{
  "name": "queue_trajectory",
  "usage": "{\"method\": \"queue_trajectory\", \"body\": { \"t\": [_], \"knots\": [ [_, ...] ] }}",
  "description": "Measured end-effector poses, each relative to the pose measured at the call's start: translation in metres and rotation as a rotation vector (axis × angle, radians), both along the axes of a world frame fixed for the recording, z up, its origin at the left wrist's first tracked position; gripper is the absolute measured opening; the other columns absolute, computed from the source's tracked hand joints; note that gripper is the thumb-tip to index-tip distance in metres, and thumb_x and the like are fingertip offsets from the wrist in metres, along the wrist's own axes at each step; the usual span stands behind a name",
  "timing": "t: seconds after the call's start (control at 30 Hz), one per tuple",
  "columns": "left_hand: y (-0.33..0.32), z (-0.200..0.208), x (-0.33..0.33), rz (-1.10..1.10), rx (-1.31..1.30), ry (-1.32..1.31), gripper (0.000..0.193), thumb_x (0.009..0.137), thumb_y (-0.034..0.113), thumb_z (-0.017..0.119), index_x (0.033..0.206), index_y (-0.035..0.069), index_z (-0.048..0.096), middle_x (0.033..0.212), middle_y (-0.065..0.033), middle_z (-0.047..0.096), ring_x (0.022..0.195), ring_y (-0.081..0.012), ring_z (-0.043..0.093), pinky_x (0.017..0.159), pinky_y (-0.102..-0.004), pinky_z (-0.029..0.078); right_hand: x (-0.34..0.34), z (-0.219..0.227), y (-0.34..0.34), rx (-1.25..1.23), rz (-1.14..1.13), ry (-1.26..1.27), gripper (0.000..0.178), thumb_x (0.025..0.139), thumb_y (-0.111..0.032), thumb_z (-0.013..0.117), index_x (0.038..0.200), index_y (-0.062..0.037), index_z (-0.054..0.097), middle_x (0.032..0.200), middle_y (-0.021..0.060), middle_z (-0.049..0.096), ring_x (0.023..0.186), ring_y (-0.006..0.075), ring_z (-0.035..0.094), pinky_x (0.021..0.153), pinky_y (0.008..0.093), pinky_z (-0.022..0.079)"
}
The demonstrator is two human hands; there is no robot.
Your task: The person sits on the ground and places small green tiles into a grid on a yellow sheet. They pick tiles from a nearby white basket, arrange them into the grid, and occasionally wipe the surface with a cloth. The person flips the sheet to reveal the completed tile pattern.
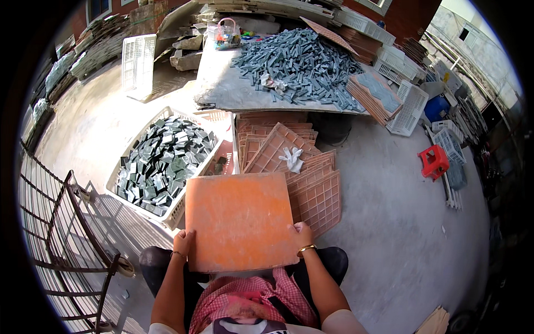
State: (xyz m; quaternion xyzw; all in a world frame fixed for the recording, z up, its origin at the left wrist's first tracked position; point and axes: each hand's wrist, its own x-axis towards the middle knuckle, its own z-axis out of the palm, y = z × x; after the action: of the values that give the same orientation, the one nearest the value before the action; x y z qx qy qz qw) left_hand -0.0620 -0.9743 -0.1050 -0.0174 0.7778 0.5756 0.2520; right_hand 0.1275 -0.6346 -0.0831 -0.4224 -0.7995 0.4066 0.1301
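A square orange board (240,220), flat and scuffed, spans the space above my lap. My left hand (183,243) grips its left edge near the lower corner. On the opposite edge, my right hand (301,235) is closed, with a gold bracelet at the wrist. Just beyond the board lie several orange gridded trays (320,195), stacked and leaning on one another. A white glove (291,160) rests on one of them. To the left, a white plastic crate (171,218) is heaped with dark green-grey stone tiles (167,158); the board's upper left corner overlaps the crate's near side.
A low table (214,92) bears a big pile of grey stone strips (300,61) and another glove (272,83). A metal-barred cart (83,222) stands at left. On the right are a red stool (433,162), a white crate (409,108) and a blue container (438,107).
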Motion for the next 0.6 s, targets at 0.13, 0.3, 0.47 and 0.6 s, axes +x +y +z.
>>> {"method": "queue_trajectory", "body": {
  "t": [0.13,0.3,0.47,0.6],
  "knots": [
    [0.008,0.001,0.002,0.036,0.154,0.028,0.018,0.083,0.020,0.057,0.083,0.002,0.055,0.075,0.0001,0.058,0.065,-0.0057,0.050,0.059,-0.0213,0.042,0.000,-0.016,0.004,-0.097,-0.011,0.022,0.032,0.072,-0.022,0.070,0.086,0.0044,0.059,0.075,0.0112,0.064,0.065,0.0149,0.061,0.059,0.0280,0.049],
    [0.006,-0.005,0.004,0.028,0.123,0.067,0.019,0.085,0.019,0.054,0.089,0.000,0.054,0.083,-0.0025,0.059,0.072,-0.0081,0.052,0.065,-0.0239,0.044,-0.006,-0.004,-0.009,0.237,0.096,-0.179,0.030,0.070,-0.023,0.071,0.082,0.0021,0.058,0.074,0.0112,0.063,0.063,0.0158,0.061,0.057,0.0287,0.048],
    [0.005,-0.013,0.003,0.055,0.245,-0.051,0.020,0.086,0.019,0.052,0.092,0.000,0.054,0.085,-0.0041,0.059,0.074,-0.0098,0.052,0.068,-0.0248,0.043,-0.019,0.024,-0.015,0.198,0.066,-0.317,0.032,0.069,-0.022,0.071,0.086,0.0021,0.057,0.072,0.0124,0.063,0.065,0.0177,0.062,0.059,0.0296,0.048],
    [0.002,-0.031,0.000,0.069,0.147,0.005,0.020,0.086,0.017,0.051,0.094,-0.001,0.054,0.083,-0.0032,0.059,0.074,-0.0088,0.053,0.067,-0.0239,0.043,-0.008,-0.011,0.003,-0.007,0.023,-0.101,0.034,0.069,-0.021,0.071,0.088,0.0028,0.056,0.075,0.0113,0.063,0.067,0.0167,0.061,0.061,0.0290,0.048]
  ]
}}
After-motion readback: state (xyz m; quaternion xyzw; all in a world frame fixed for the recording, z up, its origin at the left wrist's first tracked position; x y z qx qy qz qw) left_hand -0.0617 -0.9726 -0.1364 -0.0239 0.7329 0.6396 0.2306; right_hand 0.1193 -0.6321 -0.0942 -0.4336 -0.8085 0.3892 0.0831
